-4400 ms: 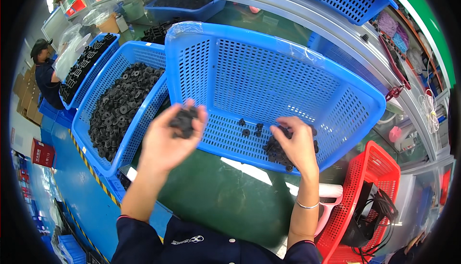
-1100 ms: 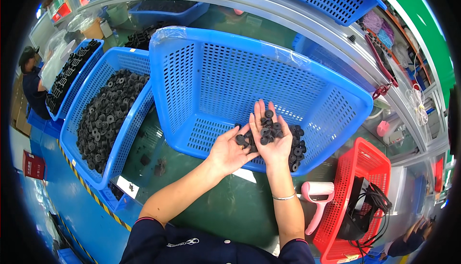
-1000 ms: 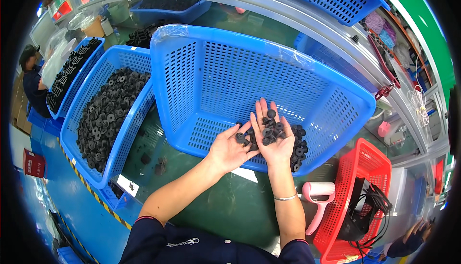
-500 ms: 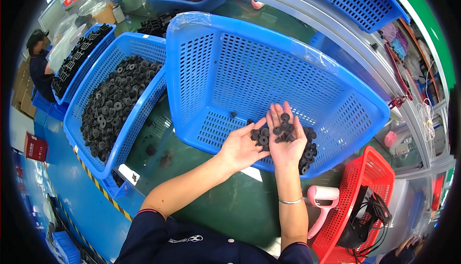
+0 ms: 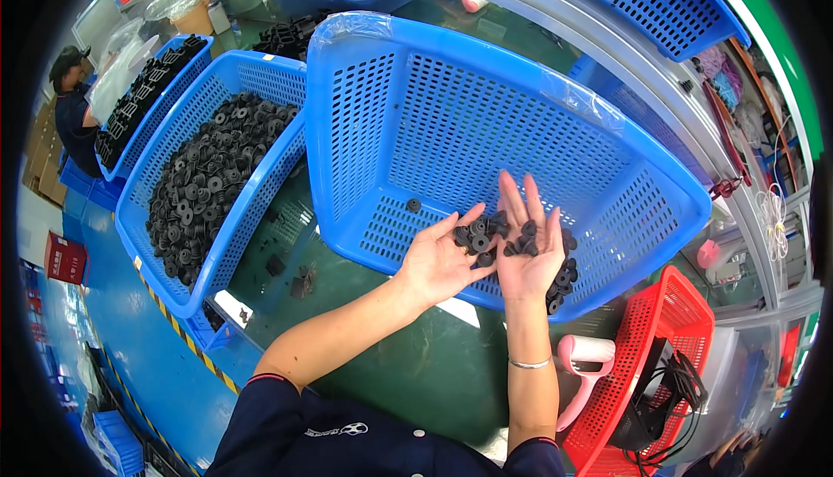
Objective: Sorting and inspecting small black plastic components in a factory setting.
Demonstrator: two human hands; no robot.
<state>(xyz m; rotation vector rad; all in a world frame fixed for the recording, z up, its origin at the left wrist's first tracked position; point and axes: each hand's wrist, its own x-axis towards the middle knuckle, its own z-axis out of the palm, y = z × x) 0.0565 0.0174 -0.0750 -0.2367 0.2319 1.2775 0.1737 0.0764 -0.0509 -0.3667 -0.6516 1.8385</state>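
Note:
Above the near side of a large blue perforated basket (image 5: 451,143), both my hands are turned palm up with black rubber grommets in them. My left hand (image 5: 438,260) is loosely cupped, with several grommets (image 5: 475,238) lying along its fingers. On the palm of my right hand (image 5: 528,273) sits a smaller group of grommets (image 5: 523,241), its fingers spread and pointing away from me. The two hands are side by side, close together at the fingers. Below and right of my right hand, more grommets (image 5: 564,277) lie in the basket; one single grommet (image 5: 413,205) is on its floor.
A blue basket (image 5: 130,243) heaped with black grommets stands at the left, with a basket of black parts (image 5: 143,104) beyond. At the right are a red basket (image 5: 620,373) with a black cabled device and a pink-and-white handled tool (image 5: 583,373). Another person (image 5: 74,113) is far left.
My right hand's fingers have spread apart and its grommets have shifted on the palm. More grommets now show on my left fingers. The view has moved slightly.

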